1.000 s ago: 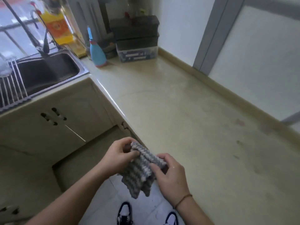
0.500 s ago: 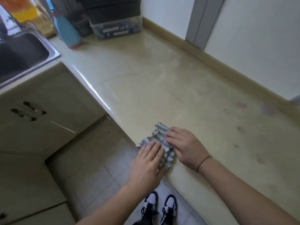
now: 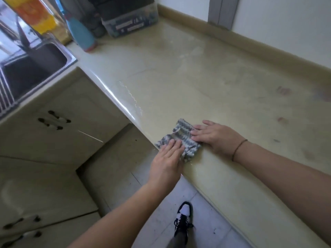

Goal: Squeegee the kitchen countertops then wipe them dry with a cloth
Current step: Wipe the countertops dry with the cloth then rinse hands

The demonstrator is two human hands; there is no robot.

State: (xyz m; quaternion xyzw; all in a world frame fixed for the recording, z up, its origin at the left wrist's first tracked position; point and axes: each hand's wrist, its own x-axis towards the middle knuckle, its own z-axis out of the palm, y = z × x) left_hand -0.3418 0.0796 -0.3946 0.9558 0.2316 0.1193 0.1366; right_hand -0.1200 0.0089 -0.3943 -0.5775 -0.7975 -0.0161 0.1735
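Both the left hand and right hand press flat, fingers straight, on the cloth between them; it looks soft, light, floppy, best gripped by bunching an edge.

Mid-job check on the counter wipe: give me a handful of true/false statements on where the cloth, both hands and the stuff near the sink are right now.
1. Both hands lie flat on the cloth. True: the left hand and right hand press the striped cloth with straight fingers.
2. The cloth lies at the back of the countertop against the wall. False: it lies at the front edge of the countertop.
3. A blue bottle stands on the counter near the sink. True: the blue bottle stands just right of the sink.
4. The right hand holds a squeegee. False: no squeegee is in view; it touches only the cloth.
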